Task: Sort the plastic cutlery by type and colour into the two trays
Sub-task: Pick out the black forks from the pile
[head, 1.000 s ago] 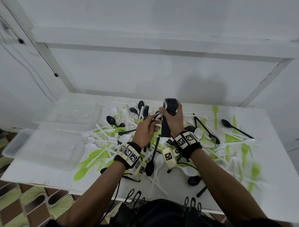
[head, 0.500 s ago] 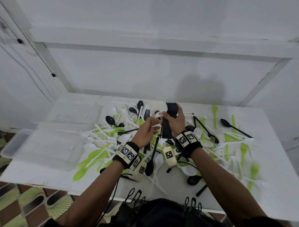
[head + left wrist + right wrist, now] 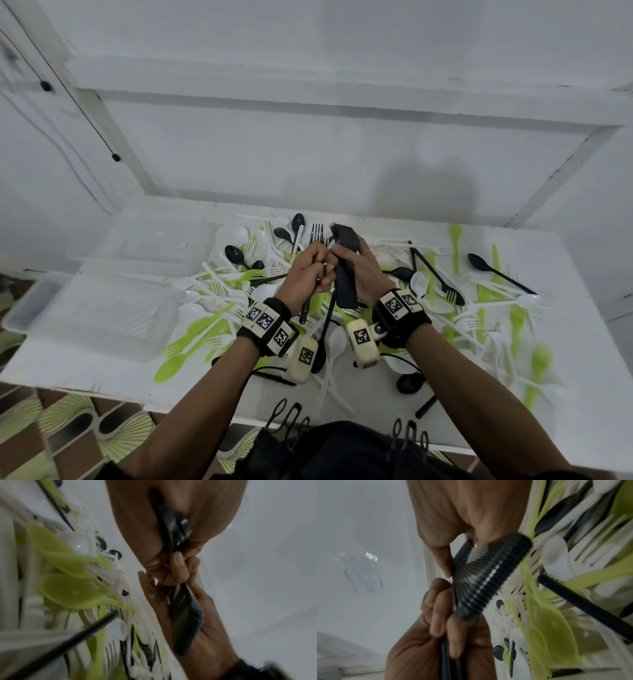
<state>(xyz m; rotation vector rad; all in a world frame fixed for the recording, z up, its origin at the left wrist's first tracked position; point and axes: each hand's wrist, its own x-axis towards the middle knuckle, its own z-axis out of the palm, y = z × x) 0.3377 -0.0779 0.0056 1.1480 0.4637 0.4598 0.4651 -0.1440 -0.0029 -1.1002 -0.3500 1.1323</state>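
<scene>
— Left hand [image 3: 310, 270] has closed in beside the right hand [image 3: 359, 270], each gripping black forks: a single fork [image 3: 317, 236], a stack [image 3: 344, 263].
— Much done?
— Hardly. Near tray [image 3: 44, 291] holds few white forks; the pile [image 3: 219, 284] covers the table [image 3: 582, 342].

A plain, bare room set up for recording rather than a furnished kitchen: a white table [image 3: 565, 260] stands against a white panelled wall [image 3: 308, 68] with a thin black cable [image 3: 82, 113] at far left, and patterned green-and-brown floor tiles [image 3: 68, 428] show near left.
</scene>
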